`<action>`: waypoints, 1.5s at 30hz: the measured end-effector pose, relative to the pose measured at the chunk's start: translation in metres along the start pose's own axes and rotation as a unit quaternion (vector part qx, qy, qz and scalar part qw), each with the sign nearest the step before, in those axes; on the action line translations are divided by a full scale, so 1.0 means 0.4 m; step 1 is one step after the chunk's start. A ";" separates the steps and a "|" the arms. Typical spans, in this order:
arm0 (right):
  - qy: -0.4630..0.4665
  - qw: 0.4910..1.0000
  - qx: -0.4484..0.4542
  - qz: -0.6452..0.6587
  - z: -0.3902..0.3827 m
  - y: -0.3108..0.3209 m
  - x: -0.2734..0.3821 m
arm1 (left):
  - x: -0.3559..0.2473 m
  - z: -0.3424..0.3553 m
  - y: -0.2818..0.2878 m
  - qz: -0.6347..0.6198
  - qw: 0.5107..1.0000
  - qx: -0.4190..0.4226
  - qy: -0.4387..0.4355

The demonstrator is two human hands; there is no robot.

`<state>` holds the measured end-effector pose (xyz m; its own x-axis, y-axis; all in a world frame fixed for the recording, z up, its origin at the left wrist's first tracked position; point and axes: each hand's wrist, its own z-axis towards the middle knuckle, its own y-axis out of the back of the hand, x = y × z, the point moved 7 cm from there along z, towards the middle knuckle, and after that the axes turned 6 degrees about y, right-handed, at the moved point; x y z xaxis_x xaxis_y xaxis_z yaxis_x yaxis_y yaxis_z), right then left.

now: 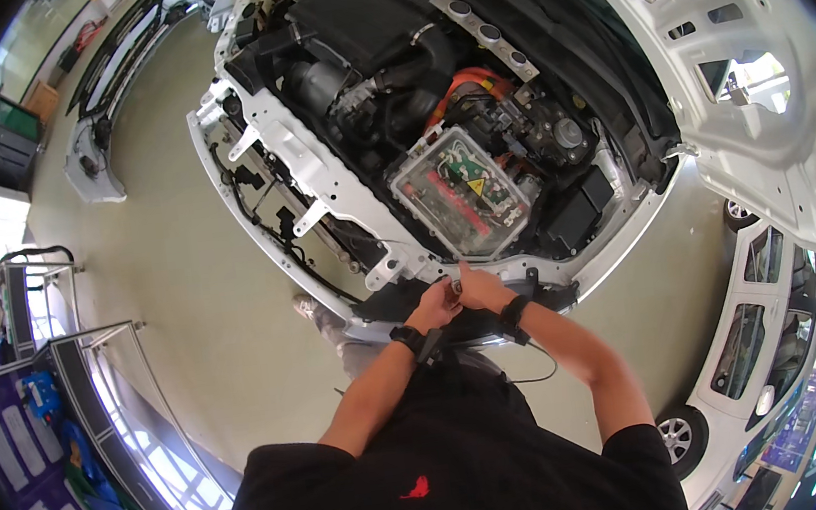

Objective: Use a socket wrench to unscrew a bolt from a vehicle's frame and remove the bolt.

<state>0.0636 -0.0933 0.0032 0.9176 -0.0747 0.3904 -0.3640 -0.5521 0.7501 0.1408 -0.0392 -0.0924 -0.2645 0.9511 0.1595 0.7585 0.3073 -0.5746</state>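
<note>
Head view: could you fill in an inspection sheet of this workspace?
Surface: open engine bay.
Job's things: clear-lidded box, circuit board visible inside.
Clutter: loose bumper-like part on the floor, left.
Hands: left hand and right hand close together at the bay's front edge; anything between them is too small to tell.
Cables: orange cable beyond the box; thin dark cable below the right hand.
Surroundings: white car, right; purple panels, left.

Dark item (pixel 454 289) between your left hand (pixel 434 306) and right hand (pixel 483 289): partly covered, too small to identify. Your shirt (pixel 455 486) runs off the bottom edge, hood (pixel 745 161) off the top. Yellow label (pixel 478 187) on clear box (pixel 424 215): too tiny to read.
</note>
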 end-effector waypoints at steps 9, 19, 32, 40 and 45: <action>-0.129 0.898 0.264 0.327 -0.003 -0.107 -0.024 | -0.038 -0.013 -0.055 0.016 0.985 0.157 -0.066; -0.072 0.978 0.115 0.159 0.019 -0.049 -0.023 | -0.027 0.050 0.016 -0.031 0.997 0.055 -0.046; -0.137 0.902 0.217 0.346 -0.009 -0.074 -0.018 | -0.031 0.028 -0.024 -0.032 0.993 0.107 -0.034; 0.017 0.999 -0.037 0.036 0.020 -0.004 -0.022 | -0.036 0.006 -0.010 -0.018 0.998 0.017 -0.065; -0.105 0.968 0.107 0.199 0.005 -0.087 -0.058 | -0.039 -0.007 -0.024 -0.009 0.999 0.029 -0.044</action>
<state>0.0555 -0.0739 -0.0331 0.7318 -0.4719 0.4916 -0.6748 -0.6027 0.4259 0.1391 -0.0569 -0.0872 -0.3304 0.9384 0.1013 0.7183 0.3196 -0.6180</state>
